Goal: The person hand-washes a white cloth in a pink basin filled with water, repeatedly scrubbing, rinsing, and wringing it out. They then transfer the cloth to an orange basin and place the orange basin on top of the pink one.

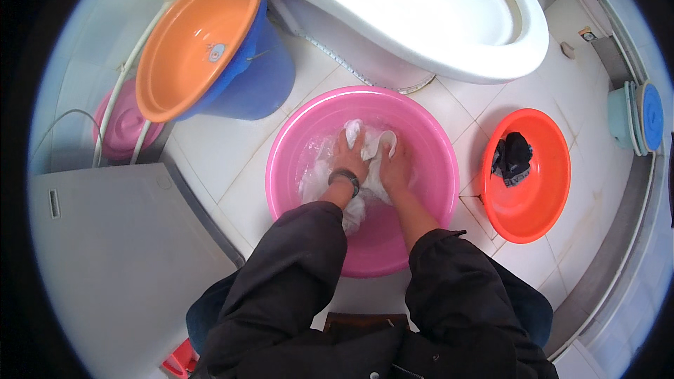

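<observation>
A pink plastic basin (363, 252) stands on the floor before me, with water and a wet white cloth (316, 176) in it. My left hand (349, 160), with a dark band on its wrist, grips the cloth, and a bunch of it pokes up by the fingers. Beside it, my right hand (396, 168) grips another fold, its fingertips partly hidden by the fabric. The two hands are close together near the basin's middle. Other parts of the cloth spread leftward and toward me, under my left forearm.
Right of the basin, an orange-red basin (542, 179) holds dark garments (515, 158). An orange basin (184, 63) rests tilted on a blue bucket (258, 79) at upper left. Ahead is a white ceramic washbasin (489, 66). A grey appliance lid (126, 258) stands at left.
</observation>
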### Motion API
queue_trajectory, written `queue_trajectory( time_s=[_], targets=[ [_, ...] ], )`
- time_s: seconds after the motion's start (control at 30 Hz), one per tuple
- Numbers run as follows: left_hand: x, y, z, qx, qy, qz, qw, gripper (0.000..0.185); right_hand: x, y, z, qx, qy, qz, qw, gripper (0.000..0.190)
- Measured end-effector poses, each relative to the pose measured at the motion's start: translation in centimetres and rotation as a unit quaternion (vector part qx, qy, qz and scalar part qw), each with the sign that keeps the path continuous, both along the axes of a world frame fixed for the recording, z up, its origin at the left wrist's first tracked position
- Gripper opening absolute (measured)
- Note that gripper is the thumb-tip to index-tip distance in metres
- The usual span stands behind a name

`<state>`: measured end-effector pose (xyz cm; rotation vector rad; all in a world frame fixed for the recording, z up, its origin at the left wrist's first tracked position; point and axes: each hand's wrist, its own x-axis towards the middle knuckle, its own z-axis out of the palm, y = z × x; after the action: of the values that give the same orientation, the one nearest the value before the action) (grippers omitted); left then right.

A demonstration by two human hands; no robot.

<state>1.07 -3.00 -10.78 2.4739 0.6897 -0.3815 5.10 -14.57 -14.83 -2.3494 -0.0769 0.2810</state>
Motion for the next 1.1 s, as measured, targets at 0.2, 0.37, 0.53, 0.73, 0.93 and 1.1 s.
queue_trajectory(
  time_s=[0.2,0.37,0.53,0.73,0.93,1.1],
  targets=[
    [2.4,1.4,-2.5,-0.066,0.158,0.038,0.985,0.073,1.5,0.8,-2.1,-0.088,-0.033,0.025,0.995,0.045],
    [3.0,2.5,-7.1,-0.032,0.124,0.013,0.992,0.062,2.3,1.9,-4.4,-0.178,-0.002,0.035,0.983,0.04],
    [3.1,3.0,-8.4,-0.013,0.173,0.011,0.985,0.052,3.2,2.5,-4.8,-0.12,0.073,0.0,0.99,0.044],
    [4.1,2.9,-3.8,0.023,0.095,-0.007,0.995,0.048,3.7,2.3,-1.3,-0.177,0.072,0.075,0.979,0.044],
    [1.8,3.0,0.7,-0.051,0.039,0.007,0.998,0.055,4.6,1.9,2.1,-0.058,0.048,0.187,0.979,0.049],
    [-1.1,-0.8,2.4,-0.271,-0.205,0.011,0.94,0.068,3.1,1.6,5.2,0.224,0.164,0.039,0.96,0.05]
  ],
)
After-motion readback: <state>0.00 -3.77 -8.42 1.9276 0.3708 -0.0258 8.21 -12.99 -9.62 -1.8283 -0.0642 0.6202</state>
